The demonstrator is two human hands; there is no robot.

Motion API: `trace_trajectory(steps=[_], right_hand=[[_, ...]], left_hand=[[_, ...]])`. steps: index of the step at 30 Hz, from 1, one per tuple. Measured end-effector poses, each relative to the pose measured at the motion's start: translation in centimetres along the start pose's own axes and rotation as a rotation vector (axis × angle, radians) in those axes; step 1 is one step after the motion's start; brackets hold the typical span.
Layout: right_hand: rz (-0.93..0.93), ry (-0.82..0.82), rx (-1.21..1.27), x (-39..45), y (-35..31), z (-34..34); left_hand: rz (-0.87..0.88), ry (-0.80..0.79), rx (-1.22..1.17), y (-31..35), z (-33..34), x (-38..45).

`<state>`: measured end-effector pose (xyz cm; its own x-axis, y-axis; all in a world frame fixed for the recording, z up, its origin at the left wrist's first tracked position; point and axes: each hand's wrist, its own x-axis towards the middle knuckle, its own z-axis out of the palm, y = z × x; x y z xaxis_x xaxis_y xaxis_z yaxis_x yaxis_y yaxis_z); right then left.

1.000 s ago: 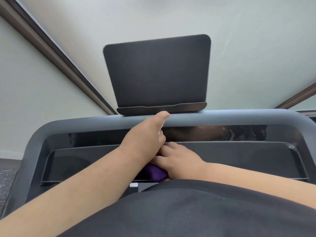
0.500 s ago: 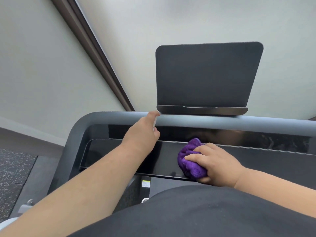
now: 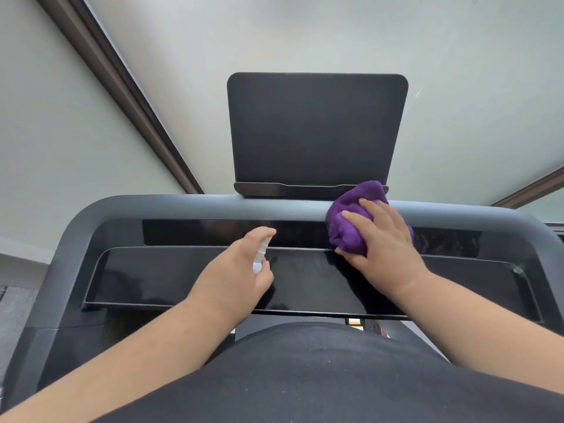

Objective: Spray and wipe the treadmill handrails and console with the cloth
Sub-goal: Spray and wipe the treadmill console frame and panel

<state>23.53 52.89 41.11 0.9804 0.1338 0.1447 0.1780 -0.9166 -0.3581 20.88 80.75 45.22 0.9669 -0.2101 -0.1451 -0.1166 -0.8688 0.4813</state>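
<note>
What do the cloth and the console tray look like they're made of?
Cloth: purple, soft and fluffy pile, bunching under the right hand, probably microfibre. Console tray: black, glossy hard surface showing reflections, likely plastic or glass; cannot tell which.

Bare forearms; black top (image 3: 320, 377) covers the torso.

purple cloth (image 3: 351, 227), white spray bottle (image 3: 262, 254), grey handrail (image 3: 183, 206), glossy black console (image 3: 183, 276), matte black screen (image 3: 314, 129), black shirt (image 3: 305, 377).
</note>
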Motion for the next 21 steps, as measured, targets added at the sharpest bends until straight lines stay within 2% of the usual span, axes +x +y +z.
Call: trace_trajectory(steps=[5, 11, 14, 17, 21], right_hand=[[-0.206, -0.099, -0.226, 1.1, -3.3, 2.4], [-0.411, -0.255, -0.233, 5.3, -12.2, 5.6], [-0.517, -0.278, -0.274, 7.5, -17.1, 6.9], [-0.515, -0.293, -0.267, 9.0, -19.9, 7.3], [-0.428, -0.299, -0.170, 8.4, -18.2, 5.4]], left_hand=[[-0.075, 0.080, -0.115, -1.1, -0.9, -1.7], [-0.095, 0.123, -0.116, -3.2, -2.2, -4.4], [-0.100, 0.130, -0.108, -4.4, -2.9, -5.5], [-0.105, 0.118, -0.119, -5.3, -3.4, -6.2], [-0.089, 0.119, -0.146, -6.5, -4.1, -6.8]])
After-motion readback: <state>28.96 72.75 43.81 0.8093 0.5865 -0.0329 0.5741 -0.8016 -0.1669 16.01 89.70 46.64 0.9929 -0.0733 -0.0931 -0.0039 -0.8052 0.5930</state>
